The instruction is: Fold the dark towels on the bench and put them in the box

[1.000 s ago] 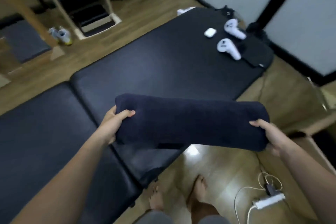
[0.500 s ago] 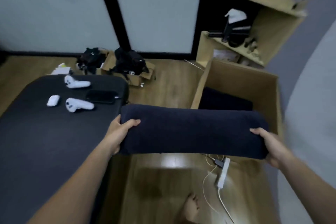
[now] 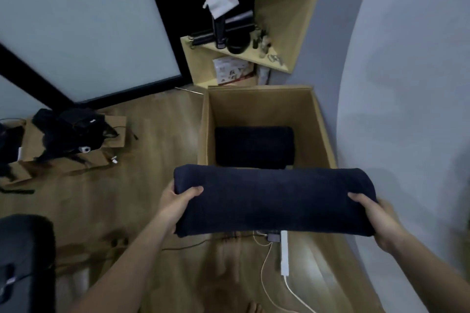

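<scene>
Camera view swung right since half a second ago: desk (image 3: 25,249) is now just a dark corner at lower left, box (image 3: 256,106) dead ahead. Both hands carry the folded towel (image 3: 274,200) level in the air, left hand (image 3: 175,204) and right hand (image 3: 376,221) each grasping one end, thumbs on top, fingers curled underneath (mostly hidden). It hangs at the box's near edge, above the floor and power strip (image 3: 284,253). One dark towel (image 3: 254,146) already lies in the box. Step: fold done, carrying to box. Next move likely needs a forward reach and lowering onto that towel; it looks wider than the box, so it may need turning.
</scene>
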A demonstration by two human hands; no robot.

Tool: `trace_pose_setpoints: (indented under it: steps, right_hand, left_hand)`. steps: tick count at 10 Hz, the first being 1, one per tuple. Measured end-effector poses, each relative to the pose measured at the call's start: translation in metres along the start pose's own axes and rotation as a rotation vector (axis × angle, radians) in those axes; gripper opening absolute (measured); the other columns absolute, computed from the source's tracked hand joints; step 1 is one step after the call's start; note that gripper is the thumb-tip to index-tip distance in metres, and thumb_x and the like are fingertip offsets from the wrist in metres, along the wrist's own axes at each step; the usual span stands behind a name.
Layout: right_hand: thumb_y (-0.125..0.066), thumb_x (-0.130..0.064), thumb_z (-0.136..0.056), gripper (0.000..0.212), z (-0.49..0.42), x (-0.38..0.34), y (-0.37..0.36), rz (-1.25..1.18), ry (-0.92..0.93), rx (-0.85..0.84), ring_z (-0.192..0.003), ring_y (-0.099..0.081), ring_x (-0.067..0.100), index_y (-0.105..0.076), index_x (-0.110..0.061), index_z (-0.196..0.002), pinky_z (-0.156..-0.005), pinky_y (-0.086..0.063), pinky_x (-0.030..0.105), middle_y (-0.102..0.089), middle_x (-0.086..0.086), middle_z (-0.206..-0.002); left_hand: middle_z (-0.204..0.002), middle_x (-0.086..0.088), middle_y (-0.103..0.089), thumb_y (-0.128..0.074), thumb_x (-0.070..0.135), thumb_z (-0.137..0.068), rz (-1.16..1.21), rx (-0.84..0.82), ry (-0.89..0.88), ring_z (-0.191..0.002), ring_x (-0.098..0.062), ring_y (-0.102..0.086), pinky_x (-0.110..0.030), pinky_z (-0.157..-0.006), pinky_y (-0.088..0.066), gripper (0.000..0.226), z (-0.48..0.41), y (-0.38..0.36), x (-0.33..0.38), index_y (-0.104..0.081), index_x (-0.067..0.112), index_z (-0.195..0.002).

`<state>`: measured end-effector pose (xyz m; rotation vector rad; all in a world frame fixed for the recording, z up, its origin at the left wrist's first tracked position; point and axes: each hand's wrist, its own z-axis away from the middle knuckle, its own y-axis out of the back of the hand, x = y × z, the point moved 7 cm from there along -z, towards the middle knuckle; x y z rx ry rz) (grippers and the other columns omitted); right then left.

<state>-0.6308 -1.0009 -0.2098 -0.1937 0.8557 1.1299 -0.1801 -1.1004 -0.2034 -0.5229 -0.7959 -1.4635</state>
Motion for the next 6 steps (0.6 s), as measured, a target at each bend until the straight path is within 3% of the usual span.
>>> trace_pose_setpoints:
  steps: [1,2,3,4,5,6]
  right_hand:
    - [-0.069,-0.023,-0.090,0.043,-0.059,-0.035,-0.010,0.009,0.013,0.036,-0.094,-0.067,0.036,-0.057,-0.007,-0.129,-0.081,-0.054,0.046,-0.069,0.011,-0.103]
    - [-0.071,-0.027,-0.089,0.055,-0.132,-0.075,-0.035,0.006,0.017,0.058,-0.103,-0.064,0.038,-0.054,-0.007,-0.137,-0.092,-0.052,0.050,-0.066,0.016,-0.120]
    - [-0.079,-0.044,-0.078,0.083,-0.214,-0.114,-0.068,0.009,0.077,0.055,-0.115,-0.061,0.037,-0.046,-0.014,-0.147,-0.097,-0.050,0.048,-0.059,0.014,-0.136]
    - [-0.075,-0.034,-0.087,0.085,-0.275,-0.125,-0.101,0.125,0.100,0.050,-0.132,-0.050,0.036,-0.028,-0.017,-0.156,-0.106,-0.044,0.046,-0.044,0.012,-0.152]
    - [-0.074,-0.036,-0.088,0.074,-0.294,-0.114,-0.128,0.237,0.126,0.041,-0.128,-0.053,0.032,-0.039,-0.019,-0.151,-0.103,-0.045,0.043,-0.050,0.010,-0.148]
    - [-0.071,-0.039,-0.090,0.073,-0.286,-0.096,-0.146,0.299,0.101,-0.016,-0.134,-0.048,0.030,-0.037,-0.024,-0.152,-0.102,-0.042,0.039,-0.046,0.005,-0.151]
  left_hand:
    - [-0.100,0.001,-0.069,-0.075,0.022,-0.085,-0.041,-0.032,0.011,-0.094,-0.022,-0.066,-0.033,-0.068,-0.052,0.026,-0.075,-0.036,0.028,-0.058,0.032,-0.103]
    - [-0.104,0.005,-0.066,-0.077,0.026,-0.084,-0.064,-0.061,-0.009,-0.096,-0.020,-0.065,-0.040,-0.083,-0.054,0.035,-0.155,-0.069,0.057,-0.055,0.031,-0.112]
    - [-0.127,-0.001,-0.060,-0.081,0.041,-0.076,-0.133,-0.011,-0.056,-0.112,-0.024,-0.061,-0.042,-0.092,-0.051,0.076,-0.239,-0.093,0.083,-0.044,0.023,-0.141]
    - [-0.161,-0.007,-0.028,-0.077,0.052,-0.078,-0.366,0.097,-0.113,-0.144,-0.029,-0.035,-0.046,-0.114,-0.037,0.110,-0.297,-0.101,0.092,-0.009,0.020,-0.158]
    - [-0.160,-0.007,-0.031,-0.067,0.053,-0.088,-0.545,0.121,-0.179,-0.143,-0.030,-0.036,-0.044,-0.116,-0.034,0.095,-0.305,-0.110,0.087,-0.011,0.024,-0.158]
    - [-0.159,-0.002,-0.033,-0.061,0.049,-0.093,-0.556,0.065,-0.214,-0.143,-0.027,-0.037,-0.041,-0.115,-0.035,0.083,-0.292,-0.126,0.082,-0.016,0.028,-0.158]
